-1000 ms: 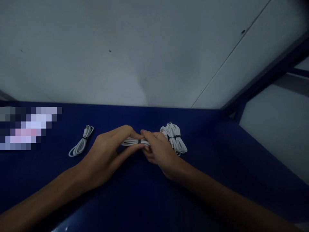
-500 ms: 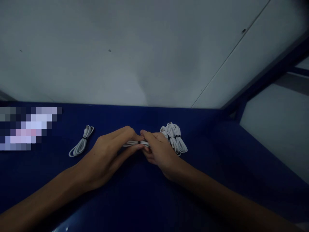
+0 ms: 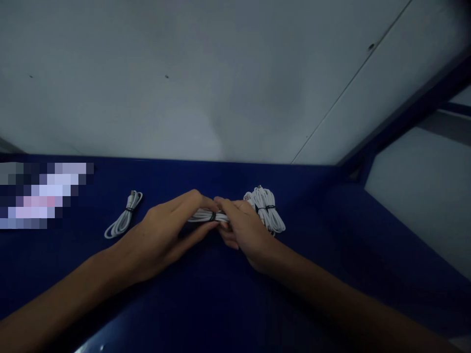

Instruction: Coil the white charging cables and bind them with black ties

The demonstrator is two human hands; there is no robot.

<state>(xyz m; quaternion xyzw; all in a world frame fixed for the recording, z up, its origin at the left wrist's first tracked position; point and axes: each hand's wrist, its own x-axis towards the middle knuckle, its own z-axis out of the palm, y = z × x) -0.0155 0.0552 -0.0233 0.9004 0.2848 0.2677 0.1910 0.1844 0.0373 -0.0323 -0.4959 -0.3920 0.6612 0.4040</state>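
Note:
Both of my hands meet over a coiled white cable (image 3: 204, 214) with a dark tie round its middle, held just above the blue table (image 3: 228, 304). My left hand (image 3: 165, 233) pinches the coil between thumb and fingers from the left. From the right, my right hand (image 3: 245, 228) grips the same coil, its fingers curled round the end. Most of the coil is hidden inside the two hands.
A tied white cable bundle (image 3: 123, 221) lies on the table to the left. A small heap of tied white cables (image 3: 267, 208) lies just right of my right hand. A pale wall (image 3: 221, 83) rises behind the table. A blurred patch sits at the far left.
Hardly anything has moved. My hands shifted very slightly on the coil; the tie now shows a bit more plainly between my fingertips.

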